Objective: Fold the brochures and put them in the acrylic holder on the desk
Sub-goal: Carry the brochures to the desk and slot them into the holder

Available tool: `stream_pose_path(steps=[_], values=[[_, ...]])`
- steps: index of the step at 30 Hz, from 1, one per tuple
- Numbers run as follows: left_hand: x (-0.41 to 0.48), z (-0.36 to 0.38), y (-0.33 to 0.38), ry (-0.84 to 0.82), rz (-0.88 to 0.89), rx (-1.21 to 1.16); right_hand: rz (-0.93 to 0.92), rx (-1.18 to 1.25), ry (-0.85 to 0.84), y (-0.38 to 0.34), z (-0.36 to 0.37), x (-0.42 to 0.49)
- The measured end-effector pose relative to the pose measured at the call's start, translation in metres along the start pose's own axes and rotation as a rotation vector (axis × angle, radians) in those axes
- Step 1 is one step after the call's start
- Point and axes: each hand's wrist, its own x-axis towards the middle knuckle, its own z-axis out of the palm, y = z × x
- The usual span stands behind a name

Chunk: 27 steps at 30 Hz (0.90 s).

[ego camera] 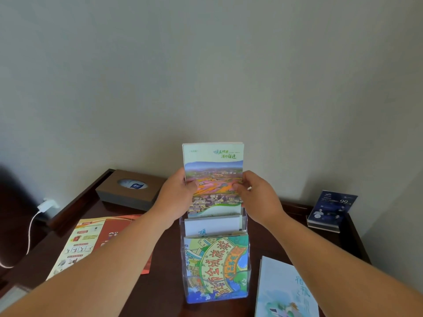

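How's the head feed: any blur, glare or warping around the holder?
Head view: even, soft light, no harsh shadows; the acrylic holder shows only faint reflections; the held brochure is slightly soft yet legible; wide-angle warping grows toward the corners.

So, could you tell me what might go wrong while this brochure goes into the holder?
1. The folded green landscape brochure, pinched at its sides by the left grip and right grip, could buckle or snag on the rear pocket of the clear acrylic holder.
2. Pushing down might tip or shift the holder.
3. The left forearm passes over the unfolded orange leaflet and could drag it.
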Motion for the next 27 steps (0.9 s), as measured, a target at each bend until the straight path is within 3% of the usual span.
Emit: stream_pose_path(steps=[11, 17, 27], values=[[-0.02, 0.008, -0.027, -0.033, -0.035, 0.24, 0.079, -0.114, -0.114, 0.03, 0.019, -0.012], [-0.023, 0.01, -0.041, -0.093, -0.021, 0.397, 0.077, -0.098, -0.06, 0.036, 0.024, -0.016], [-0.025, 0.011, -0.049, -0.072, -0.045, 0.414, 0.13, -0.155, -0.107, 0.038, 0.027, -0.019]])
